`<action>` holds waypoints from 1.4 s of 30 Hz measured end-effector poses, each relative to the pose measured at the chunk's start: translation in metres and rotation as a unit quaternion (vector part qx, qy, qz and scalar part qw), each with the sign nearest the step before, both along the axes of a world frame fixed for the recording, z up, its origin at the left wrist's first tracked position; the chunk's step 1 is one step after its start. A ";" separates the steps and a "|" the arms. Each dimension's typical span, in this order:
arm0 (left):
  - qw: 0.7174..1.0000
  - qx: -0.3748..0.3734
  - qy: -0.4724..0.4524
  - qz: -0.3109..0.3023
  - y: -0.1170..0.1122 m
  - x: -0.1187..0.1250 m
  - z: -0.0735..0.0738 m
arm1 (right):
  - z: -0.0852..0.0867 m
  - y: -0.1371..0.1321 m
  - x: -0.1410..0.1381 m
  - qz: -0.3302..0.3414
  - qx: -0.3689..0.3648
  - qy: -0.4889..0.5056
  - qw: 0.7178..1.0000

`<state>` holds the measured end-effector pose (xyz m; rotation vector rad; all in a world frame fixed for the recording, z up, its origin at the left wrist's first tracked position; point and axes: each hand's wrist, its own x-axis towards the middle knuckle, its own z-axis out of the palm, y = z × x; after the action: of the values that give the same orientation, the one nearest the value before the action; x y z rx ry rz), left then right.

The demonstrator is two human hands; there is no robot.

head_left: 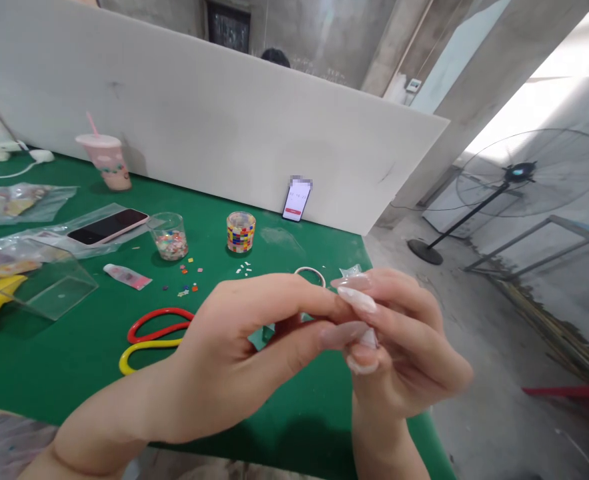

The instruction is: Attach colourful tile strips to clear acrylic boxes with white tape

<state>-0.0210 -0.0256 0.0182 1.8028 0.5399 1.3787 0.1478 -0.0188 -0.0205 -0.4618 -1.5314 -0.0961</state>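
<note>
My left hand point(244, 347) and my right hand point(404, 327) meet above the green table, fingertips pinched together. A small whitish bit point(369, 338) shows between the thumbs and fingers; its kind is unclear, and the fingers mostly cover it. Left of my left hand lie scissors point(159, 325) with one red and one yellow handle loop, their blades hidden. Behind my hands stands a round holder covered in coloured mosaic tiles point(241, 235). Several loose tiles point(184, 271) are scattered near a clear plastic cup of tiles point(171, 245). A pale ring-shaped thing point(310, 269) is partly hidden behind my fingers.
A small tube point(127, 276), a dark-screened phone point(108, 227) and a clear angled plastic piece point(59, 287) lie on the left. A pink drink cup point(105, 161) stands behind. A lit phone point(297, 200) leans on the white partition point(199, 113). On the right stands a fan point(519, 172).
</note>
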 end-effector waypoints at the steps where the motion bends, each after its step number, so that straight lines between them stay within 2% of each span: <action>1: 1.000 0.004 0.013 0.005 -0.002 -0.003 0.001 | 0.000 0.001 0.000 -0.008 0.009 -0.001 1.000; 5: 1.000 -0.010 0.019 0.001 -0.008 -0.008 0.006 | -0.001 0.002 0.003 -0.024 0.018 -0.020 0.999; 12: 0.989 -0.143 -0.022 -0.044 0.000 -0.003 0.009 | -0.007 0.003 0.012 0.022 -0.018 -0.040 0.999; 17: 0.982 -0.174 -0.023 -0.066 -0.001 -0.004 0.009 | -0.001 0.004 0.015 0.024 0.003 -0.062 0.998; 20: 0.987 -0.152 -0.017 -0.054 -0.003 -0.006 0.007 | 0.002 0.004 0.016 0.004 0.015 -0.071 0.997; 24: 0.999 -0.036 0.029 -0.023 -0.001 -0.008 0.004 | 0.002 0.003 0.017 -0.014 0.010 -0.078 0.997; 29: 0.998 0.022 0.064 0.011 -0.002 -0.008 0.005 | 0.006 0.005 0.011 0.020 0.009 -0.071 0.997; 33: 0.995 0.007 0.096 0.012 -0.005 -0.010 0.006 | 0.009 0.007 0.005 0.034 0.030 -0.045 0.998; 37: 0.996 -0.014 0.079 0.026 -0.006 -0.010 0.006 | 0.006 0.009 0.004 0.030 0.031 -0.044 0.998; 42: 0.996 -0.074 0.053 -0.005 -0.004 -0.010 0.008 | 0.003 0.010 0.003 0.038 0.031 -0.027 0.998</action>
<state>-0.0308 -0.0300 0.0262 1.7623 0.6716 1.2080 0.1505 -0.0086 -0.0179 -0.3543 -1.5932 -0.0979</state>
